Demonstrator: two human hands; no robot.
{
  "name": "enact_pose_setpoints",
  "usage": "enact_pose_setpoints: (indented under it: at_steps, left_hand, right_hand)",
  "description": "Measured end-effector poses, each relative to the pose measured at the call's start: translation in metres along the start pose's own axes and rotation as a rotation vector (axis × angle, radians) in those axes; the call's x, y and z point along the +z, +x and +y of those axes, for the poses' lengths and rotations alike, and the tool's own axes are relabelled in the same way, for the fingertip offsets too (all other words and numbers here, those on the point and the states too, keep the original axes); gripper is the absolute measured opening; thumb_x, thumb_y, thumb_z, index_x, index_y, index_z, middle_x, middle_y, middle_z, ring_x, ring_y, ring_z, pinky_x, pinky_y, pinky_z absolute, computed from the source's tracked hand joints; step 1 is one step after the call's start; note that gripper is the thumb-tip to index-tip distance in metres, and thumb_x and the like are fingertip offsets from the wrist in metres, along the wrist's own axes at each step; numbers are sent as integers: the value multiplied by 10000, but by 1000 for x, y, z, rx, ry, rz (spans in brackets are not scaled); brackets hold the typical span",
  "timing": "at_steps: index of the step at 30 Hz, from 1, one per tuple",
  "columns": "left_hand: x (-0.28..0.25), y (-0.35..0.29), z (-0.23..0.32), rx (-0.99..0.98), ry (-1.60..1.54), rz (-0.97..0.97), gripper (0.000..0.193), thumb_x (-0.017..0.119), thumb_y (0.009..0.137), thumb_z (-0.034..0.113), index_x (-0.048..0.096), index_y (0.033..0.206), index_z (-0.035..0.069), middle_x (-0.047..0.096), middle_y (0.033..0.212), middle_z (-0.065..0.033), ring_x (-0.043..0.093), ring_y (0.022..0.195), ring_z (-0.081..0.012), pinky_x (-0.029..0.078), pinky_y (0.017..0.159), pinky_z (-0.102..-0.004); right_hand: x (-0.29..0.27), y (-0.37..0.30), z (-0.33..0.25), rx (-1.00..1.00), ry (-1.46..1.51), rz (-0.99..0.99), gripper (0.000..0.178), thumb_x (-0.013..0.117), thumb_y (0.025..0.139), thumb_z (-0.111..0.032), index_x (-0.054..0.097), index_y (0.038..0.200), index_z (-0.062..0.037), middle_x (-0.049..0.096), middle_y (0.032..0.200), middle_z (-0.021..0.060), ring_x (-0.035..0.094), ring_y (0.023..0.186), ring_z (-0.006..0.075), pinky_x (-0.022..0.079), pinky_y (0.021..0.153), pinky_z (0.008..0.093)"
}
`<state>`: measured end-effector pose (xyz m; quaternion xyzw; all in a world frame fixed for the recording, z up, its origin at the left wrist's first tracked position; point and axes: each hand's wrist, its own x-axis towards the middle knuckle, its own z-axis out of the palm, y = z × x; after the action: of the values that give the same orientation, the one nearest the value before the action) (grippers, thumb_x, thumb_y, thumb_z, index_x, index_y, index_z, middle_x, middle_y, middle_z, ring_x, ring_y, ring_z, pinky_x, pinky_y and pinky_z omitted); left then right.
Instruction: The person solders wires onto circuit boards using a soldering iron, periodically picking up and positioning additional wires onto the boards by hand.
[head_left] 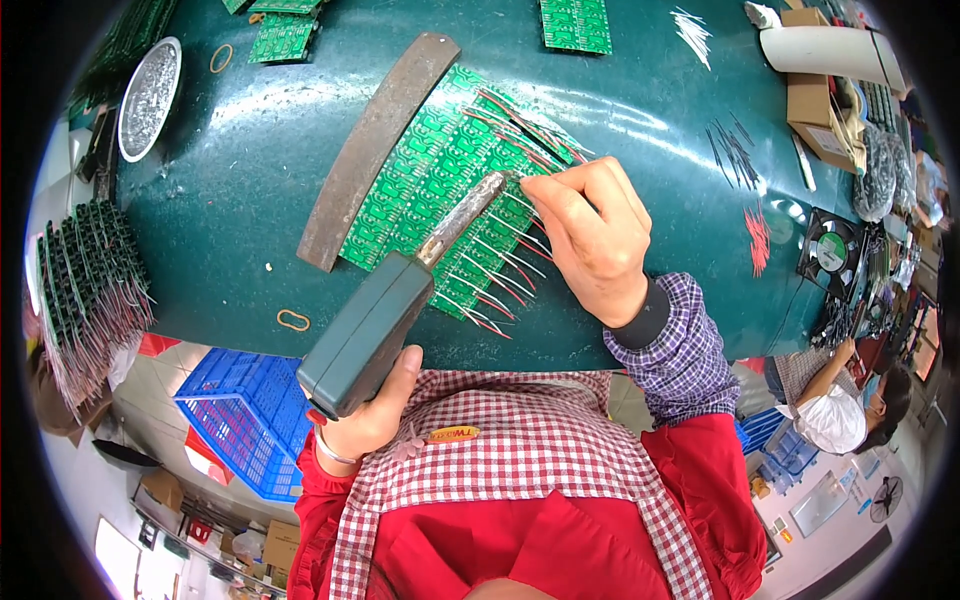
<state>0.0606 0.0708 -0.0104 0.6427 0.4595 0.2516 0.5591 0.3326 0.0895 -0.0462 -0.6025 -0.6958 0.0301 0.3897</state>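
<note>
My left hand (370, 425) is wrapped around the handle of a dark green soldering gun (365, 325). Its metal barrel slants up and right over a panel of green circuit boards (415, 195), with the tip at the panel's right part. Right beside that tip, my right hand (600, 240) pinches a thin wire, mostly hidden by the fingers. Red, white and dark wires (490, 280) stick out along the panel's right side. A curved-looking flat metal bar (370, 150) lies along its left edge.
Loose wires lie on the right of the green table: white (692, 38), dark (735, 155) and red (756, 242). A small fan (832, 250) and cardboard box (818, 118) stand beyond. A metal dish (150, 100) and stacked wired boards (85, 290) are left; a blue crate (245, 415) is below.
</note>
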Motion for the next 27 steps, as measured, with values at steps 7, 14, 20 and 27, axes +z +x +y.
enact_pose_setpoints:
  at_steps: [7, 14, 20, 27]
  left_hand:
    - [4, -5, 10, -211, -168, 168, 270, 706, 824, 28, 642, 1082, -23, 670, 944, -87, 626, 815, -169, 499, 722, -302]
    - [2, -7, 0, -56, -64, 91, 358, 633, 808, -88, 579, 1160, -46, 634, 989, -134, 516, 575, -99, 400, 482, -245]
    - [1, -8, -3, -32, -61, 87, 392, 634, 811, -80, 563, 1195, -51, 641, 1051, -153, 516, 578, -96, 401, 491, -242]
    - [1, -12, -2, -38, -66, 116, 412, 614, 806, -97, 552, 1210, -47, 629, 1096, -161, 525, 590, -101, 416, 501, -244]
  right_hand:
    - [0, -1, 2, -13, -15, -1, 285, 755, 620, 87, 678, 869, -28, 570, 730, 60, 560, 645, 211, 453, 545, 300]
    - [-1, -1, 0, -2, -8, -9, 287, 752, 620, 88, 679, 873, -27, 569, 735, 60, 560, 649, 211, 450, 547, 302]
    - [1, -1, -1, 1, -7, 0, 288, 754, 620, 86, 679, 874, -25, 562, 733, 59, 549, 660, 213, 446, 558, 306]
    - [-3, -1, -6, -57, -28, 25, 268, 762, 619, 88, 681, 850, -21, 543, 713, 54, 527, 663, 211, 434, 560, 307]
